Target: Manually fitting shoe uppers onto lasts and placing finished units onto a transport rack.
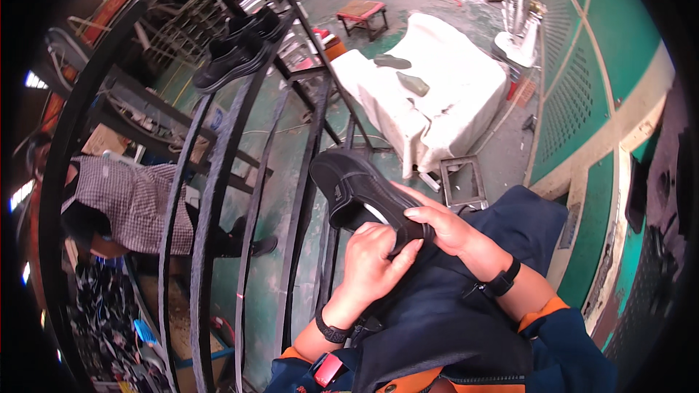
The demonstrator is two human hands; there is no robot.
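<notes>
A black slip-on shoe (pixel 348 175) is held over my lap, its toe pointing to the upper left and its opening facing my left side. My right hand (pixel 445 227) grips the heel end from the right, thumb along the side. At the opening, my left hand (pixel 373 258) has its fingers curled over the collar near the heel, the fingertips partly hidden inside. A strip of white shows within the shoe. Just left of it stands a black metal rack (pixel 222 175) with long bars. More black shoes (pixel 231 58) rest on its far end.
A white cloth-covered table (pixel 459 80) bears two greyish sole-shaped pieces (pixel 413 84). Beyond are a white fan (pixel 515 22) and a red stool (pixel 360 13). A green metal partition (pixel 582 65) lines the right. Past the rack, a person in a checked apron (pixel 131 200) bends over.
</notes>
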